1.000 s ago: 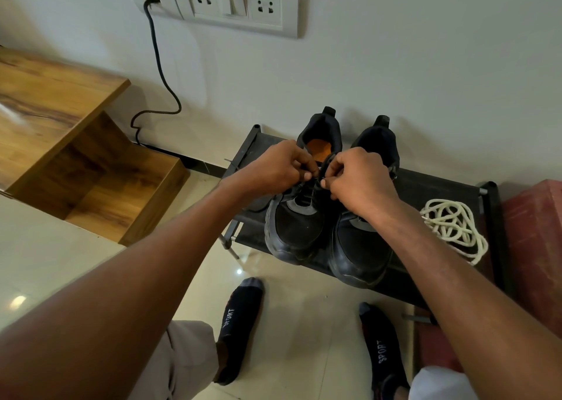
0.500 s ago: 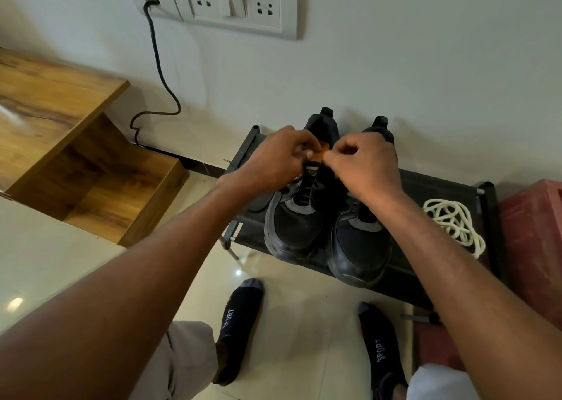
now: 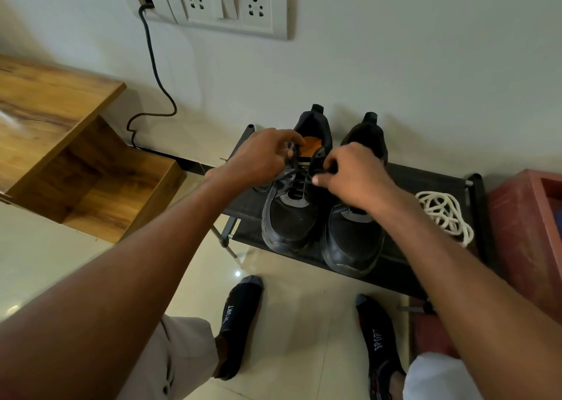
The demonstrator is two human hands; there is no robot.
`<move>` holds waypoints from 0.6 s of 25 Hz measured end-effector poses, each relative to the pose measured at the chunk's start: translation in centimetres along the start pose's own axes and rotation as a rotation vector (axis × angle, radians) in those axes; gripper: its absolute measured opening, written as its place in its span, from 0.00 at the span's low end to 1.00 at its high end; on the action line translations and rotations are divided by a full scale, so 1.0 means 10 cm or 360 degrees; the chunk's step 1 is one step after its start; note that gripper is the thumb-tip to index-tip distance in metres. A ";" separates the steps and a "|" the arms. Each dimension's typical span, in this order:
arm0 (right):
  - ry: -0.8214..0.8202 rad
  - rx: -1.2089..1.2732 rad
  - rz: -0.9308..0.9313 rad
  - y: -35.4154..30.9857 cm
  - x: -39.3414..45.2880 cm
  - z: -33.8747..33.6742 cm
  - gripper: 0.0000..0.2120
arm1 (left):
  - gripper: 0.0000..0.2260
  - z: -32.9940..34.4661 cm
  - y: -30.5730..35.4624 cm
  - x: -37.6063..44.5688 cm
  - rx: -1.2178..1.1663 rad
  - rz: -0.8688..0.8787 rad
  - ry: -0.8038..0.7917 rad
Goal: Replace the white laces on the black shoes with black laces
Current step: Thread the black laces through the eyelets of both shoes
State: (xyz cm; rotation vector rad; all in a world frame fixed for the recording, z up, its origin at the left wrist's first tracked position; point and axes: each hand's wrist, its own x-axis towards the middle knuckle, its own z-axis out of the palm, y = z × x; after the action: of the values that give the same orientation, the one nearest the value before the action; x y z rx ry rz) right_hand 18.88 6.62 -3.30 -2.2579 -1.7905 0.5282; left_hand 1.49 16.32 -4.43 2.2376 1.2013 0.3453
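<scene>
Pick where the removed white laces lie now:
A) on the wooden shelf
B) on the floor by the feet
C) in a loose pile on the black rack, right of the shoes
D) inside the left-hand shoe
C: the white laces sit coiled on the black rack, right of both black shoes.

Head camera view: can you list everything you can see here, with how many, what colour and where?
black shoes: two, black with grey trim, side by side on the rack, heels to the wall
black lace: one, threaded in the left-hand shoe
white laces: one loose pile, on the rack right of the shoes
shoe rack: one, black, against the wall
socket panel: one, white, on the wall
cable: one, black, hanging from the panel
wooden unit: one, brown, at left
red box: one, at right
socks: two, black, on the floor tiles
left hand: pinches the lace
right hand: pinches the lace
</scene>
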 end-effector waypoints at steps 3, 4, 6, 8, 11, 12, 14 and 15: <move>0.0072 0.0129 -0.0003 -0.05 -0.02 0.04 0.06 | 0.16 0.01 0.00 0.01 0.0053 -0.0031 -0.0086; 0.0125 0.0357 0.0034 -0.07 0.00 -0.01 0.05 | 0.17 0.00 0.00 0.01 0.0054 -0.0060 -0.0100; 0.0268 0.1074 0.0104 -0.12 0.03 -0.19 0.06 | 0.18 -0.01 0.00 0.00 0.0045 -0.0097 -0.0117; 0.0496 0.2028 0.0006 -0.18 0.01 -0.51 0.07 | 0.18 -0.02 -0.01 -0.02 0.0022 -0.0096 -0.0154; 0.0653 0.2704 -0.0252 -0.12 -0.02 -0.88 0.05 | 0.19 -0.04 -0.03 -0.03 0.0010 -0.0097 -0.0189; 0.0660 0.2635 -0.0227 -0.09 -0.03 -0.89 0.05 | 0.20 -0.04 -0.03 -0.03 0.0011 -0.0097 -0.0197; 0.0624 0.1967 -0.0040 -0.09 -0.03 -0.70 0.04 | 0.22 -0.04 -0.01 -0.03 0.0015 -0.0091 -0.0215; 0.0515 0.1407 -0.0010 -0.09 -0.02 -0.54 0.04 | 0.23 -0.04 0.00 -0.04 0.0025 -0.0082 -0.0229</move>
State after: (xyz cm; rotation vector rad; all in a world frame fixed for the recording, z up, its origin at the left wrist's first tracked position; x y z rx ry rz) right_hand 20.19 6.94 2.05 -1.5949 -1.0834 0.7176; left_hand 1.06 16.16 -4.11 2.1996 1.1864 0.1526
